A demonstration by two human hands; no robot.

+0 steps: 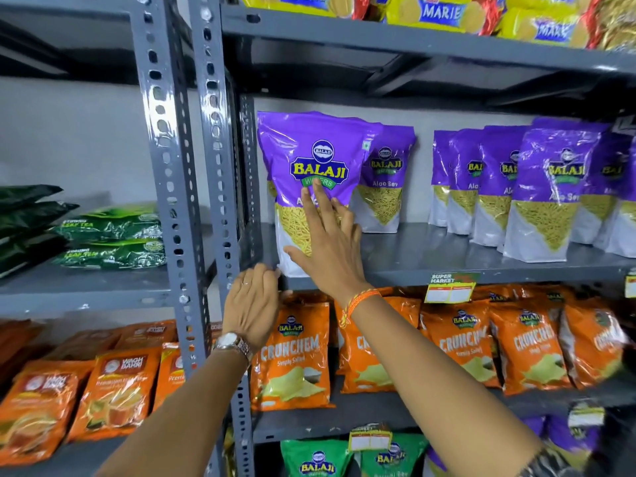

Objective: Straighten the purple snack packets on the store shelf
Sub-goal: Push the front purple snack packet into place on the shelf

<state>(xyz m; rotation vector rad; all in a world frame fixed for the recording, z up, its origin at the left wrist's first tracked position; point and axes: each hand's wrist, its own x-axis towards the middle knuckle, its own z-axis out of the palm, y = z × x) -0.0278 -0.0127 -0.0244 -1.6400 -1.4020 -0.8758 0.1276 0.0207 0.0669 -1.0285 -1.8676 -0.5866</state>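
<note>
One purple Balaji Aloo Sev packet (309,173) stands upright at the front left end of the middle shelf (430,256), close to the grey slotted upright (220,166), and it is the one under my hands. My right hand (330,242) lies flat and open against its front face, fingers spread and pointing up toward the printed logo, thumb stretched out to the left across the lower white part; I am pressing on it, not gripping anything. My left hand (253,304) sits below and left of the right one, at the packet's bottom left corner by the shelf lip. Its fingers are loosely curled with the fingertips at or just touching the corner, and I cannot tell whether they have any hold of it. A wristwatch (234,342) is on that wrist, and an orange thread band (358,301) is on the right wrist.

Just behind and right of my right hand, a second purple packet (385,180) stands further back on the same shelf. Beyond a gap to the right, a row of more purple packets (537,191) stands overlapping, some turned at differing angles.

Below my hands, orange Crunchem packets (296,356) fill the next shelf, with a price tag (449,287) on the shelf edge above them. Above, yellow Marie biscuit packs (440,12) line the top shelf. To the left of the upright are green leaf tea packs (110,239) and orange Wagh Bakri packs (117,390).
</note>
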